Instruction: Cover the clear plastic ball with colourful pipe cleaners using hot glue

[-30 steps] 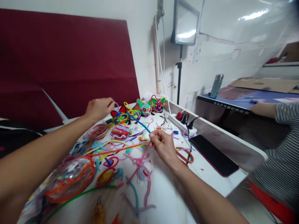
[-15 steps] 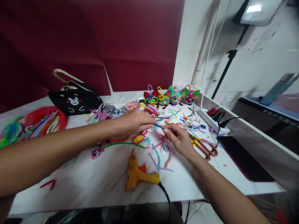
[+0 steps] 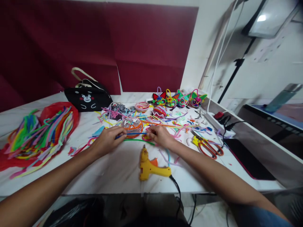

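Observation:
A blue pipe cleaner (image 3: 135, 133) is stretched level between my two hands. My left hand (image 3: 110, 138) pinches its left end, and my right hand (image 3: 159, 135) pinches its right end. Just behind it sits a clear ball (image 3: 132, 124) with orange strips around it. A green pipe cleaner (image 3: 139, 140) lies on the table below the blue one. Nearer to me, a yellow glue gun (image 3: 151, 167) rests with its nozzle pointing away. Orange-handled scissors (image 3: 209, 147) lie right of my right hand.
A red bag of colourful pipe cleaners (image 3: 75, 116) lies at the left, before a black bag (image 3: 87, 99). Several decorated heads (image 3: 183, 100) stand at the back. Loose pieces litter the middle. A black phone-like slab (image 3: 248, 159) and power strip (image 3: 219, 123) are at the right.
Both hands have moved left and apart, with more of the blue pipe cleaner showing between them. The view has shifted left, bringing the clear ball and more of the red bag into sight.

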